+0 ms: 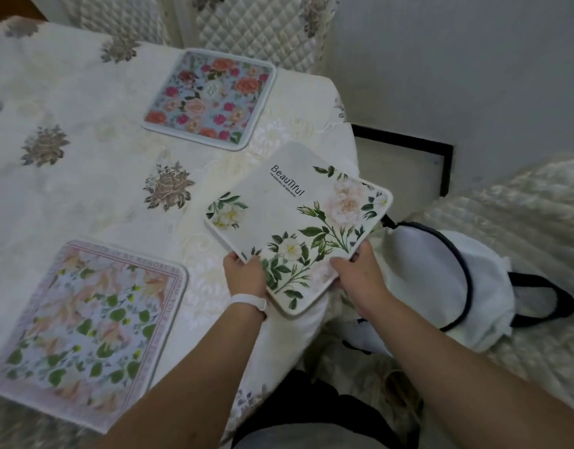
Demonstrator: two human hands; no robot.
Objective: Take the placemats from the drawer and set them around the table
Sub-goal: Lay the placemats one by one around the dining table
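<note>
Head view: left hand [245, 275] and right hand [360, 277] pinch the white placemat [295, 218] by its near edge over the tabletop's [85, 92] right edge; best lowered flat, squared to that edge, clear of the rose placemat [209, 98].

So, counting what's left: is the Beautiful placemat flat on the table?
No, left hand and right hand hold the placemat off the table.

cloth-covered table [85, 189] | far side: rose placemat [209, 98], flat | near left: green-leaf placemat [85, 322], flat
</note>
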